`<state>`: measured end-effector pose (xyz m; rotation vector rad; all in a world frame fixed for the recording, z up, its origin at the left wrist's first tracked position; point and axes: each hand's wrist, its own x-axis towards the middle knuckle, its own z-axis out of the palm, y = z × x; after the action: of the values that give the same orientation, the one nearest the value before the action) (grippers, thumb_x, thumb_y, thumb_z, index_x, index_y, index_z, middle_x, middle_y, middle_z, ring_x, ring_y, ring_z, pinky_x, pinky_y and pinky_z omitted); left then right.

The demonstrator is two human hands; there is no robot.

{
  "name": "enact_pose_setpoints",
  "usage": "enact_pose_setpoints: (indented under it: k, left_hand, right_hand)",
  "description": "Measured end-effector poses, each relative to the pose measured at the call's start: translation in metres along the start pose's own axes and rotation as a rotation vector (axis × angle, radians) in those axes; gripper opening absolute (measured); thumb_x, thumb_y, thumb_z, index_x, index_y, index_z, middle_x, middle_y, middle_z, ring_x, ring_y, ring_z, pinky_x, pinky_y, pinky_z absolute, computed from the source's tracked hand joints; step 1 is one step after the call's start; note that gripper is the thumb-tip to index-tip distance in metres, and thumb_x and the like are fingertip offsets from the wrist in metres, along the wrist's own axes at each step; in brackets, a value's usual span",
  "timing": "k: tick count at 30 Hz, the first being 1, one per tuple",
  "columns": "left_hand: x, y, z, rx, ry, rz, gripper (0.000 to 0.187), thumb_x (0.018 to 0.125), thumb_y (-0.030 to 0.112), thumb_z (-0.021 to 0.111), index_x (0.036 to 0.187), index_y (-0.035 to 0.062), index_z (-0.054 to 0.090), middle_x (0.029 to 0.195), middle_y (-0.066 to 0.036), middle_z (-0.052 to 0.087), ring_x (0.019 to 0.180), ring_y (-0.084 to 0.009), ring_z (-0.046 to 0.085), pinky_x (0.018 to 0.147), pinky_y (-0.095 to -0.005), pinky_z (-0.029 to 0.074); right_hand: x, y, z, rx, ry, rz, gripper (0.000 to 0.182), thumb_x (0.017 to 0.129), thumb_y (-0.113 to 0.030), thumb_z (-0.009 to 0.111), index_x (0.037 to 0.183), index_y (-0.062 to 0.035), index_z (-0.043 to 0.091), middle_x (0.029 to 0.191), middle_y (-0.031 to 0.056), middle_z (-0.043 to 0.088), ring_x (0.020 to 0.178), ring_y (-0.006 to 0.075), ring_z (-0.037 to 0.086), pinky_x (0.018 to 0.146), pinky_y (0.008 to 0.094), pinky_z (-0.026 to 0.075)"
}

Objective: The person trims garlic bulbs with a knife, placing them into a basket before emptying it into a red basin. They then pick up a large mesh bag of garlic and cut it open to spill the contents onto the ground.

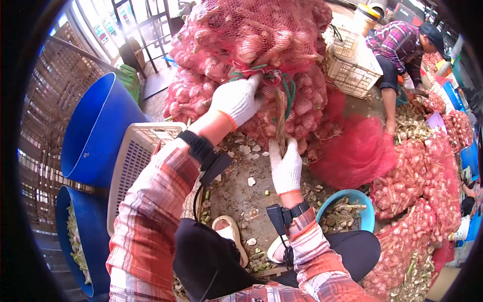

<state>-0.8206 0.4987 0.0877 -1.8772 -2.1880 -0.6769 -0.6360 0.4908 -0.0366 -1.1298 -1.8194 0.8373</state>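
Note:
A large red mesh bag of garlic [246, 48] rises in front of me on top of another filled bag. Green string [290, 93] is knotted about the gathered red mesh at its lower side. My left hand [237, 100], in a white knit glove, is closed at this knot; its fingertips partly hide what they pinch. Lower down, my right hand [286, 166], also gloved, grips the bottom end of a long, brownish, dry strip [280, 118] that looks like a garlic stalk. The strip stands nearly upright against the bag.
Blue tubs [93, 131] and a beige plastic basket [133, 163] stand at left. A teal basin [370, 214] with garlic scraps sits by my right knee. Red netting [354, 153] and garlic bags [427, 181] lie at right, near a crouching person [397, 48]. Peelings litter the floor.

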Motion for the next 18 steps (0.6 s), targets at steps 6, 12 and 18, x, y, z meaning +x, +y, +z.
enact_pose_setpoints:
  k: [6, 12, 18]
  left_hand:
    - [0.001, -0.01, 0.006, -0.153, -0.147, -0.01, 0.053, 0.088, 0.032, 0.065, 0.136, 0.011, 0.056, 0.108, -0.023, 0.069, 0.101, -0.0387, 0.067, 0.086, -0.0446, 0.053]
    - [-0.011, -0.021, 0.007, -0.207, -0.283, 0.055, 0.045, 0.087, 0.029, 0.066, 0.127, 0.0116, 0.061, 0.104, -0.019, 0.069, 0.098, -0.0357, 0.067, 0.086, -0.0431, 0.053]
    - [-0.089, 0.005, 0.029, -0.221, -0.608, 0.257, 0.026, 0.084, 0.035, 0.066, 0.1, 0.0159, 0.072, 0.092, -0.013, 0.07, 0.089, -0.0343, 0.068, 0.078, -0.0453, 0.055]
  right_hand:
    - [0.016, -0.014, -0.02, -0.064, -0.07, 0.033, 0.043, 0.095, -0.038, 0.064, 0.111, -0.001, 0.053, 0.088, 0.0304, 0.064, 0.085, 0.0496, 0.063, 0.071, 0.0519, 0.05]
    - [0.054, -0.016, -0.012, -0.21, -0.133, -0.049, 0.039, 0.095, -0.039, 0.062, 0.103, -0.0014, 0.053, 0.088, 0.0302, 0.065, 0.085, 0.049, 0.063, 0.069, 0.0548, 0.05]
    - [0.041, -0.001, -0.008, -0.092, -0.167, 0.028, 0.042, 0.095, -0.041, 0.062, 0.1, -0.001, 0.051, 0.086, 0.0312, 0.064, 0.084, 0.0511, 0.062, 0.07, 0.0562, 0.049]
